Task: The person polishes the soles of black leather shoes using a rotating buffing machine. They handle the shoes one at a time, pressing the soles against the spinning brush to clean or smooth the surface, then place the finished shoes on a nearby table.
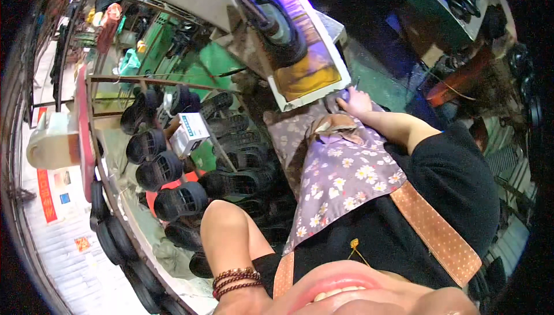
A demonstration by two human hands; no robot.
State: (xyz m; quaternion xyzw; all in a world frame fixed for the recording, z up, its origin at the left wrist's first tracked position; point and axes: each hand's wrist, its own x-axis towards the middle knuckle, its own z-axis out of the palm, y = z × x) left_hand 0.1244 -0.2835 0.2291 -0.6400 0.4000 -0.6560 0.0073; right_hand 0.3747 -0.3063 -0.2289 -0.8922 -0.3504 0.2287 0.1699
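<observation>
Right hand [353, 101] stretched forward, fingers flat on grey piece [337, 100] beside machine tray [311, 72]; piece's axis unclear; left hand's grip hidden, wrist bent back

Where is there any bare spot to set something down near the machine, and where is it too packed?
Little is free. The green surface just right of the right hand, beyond the white machine table, looks bare. The floral apron on the lap is also open. Left of the lap is crowded: black shoe soles fill the racks around a small white box.
</observation>
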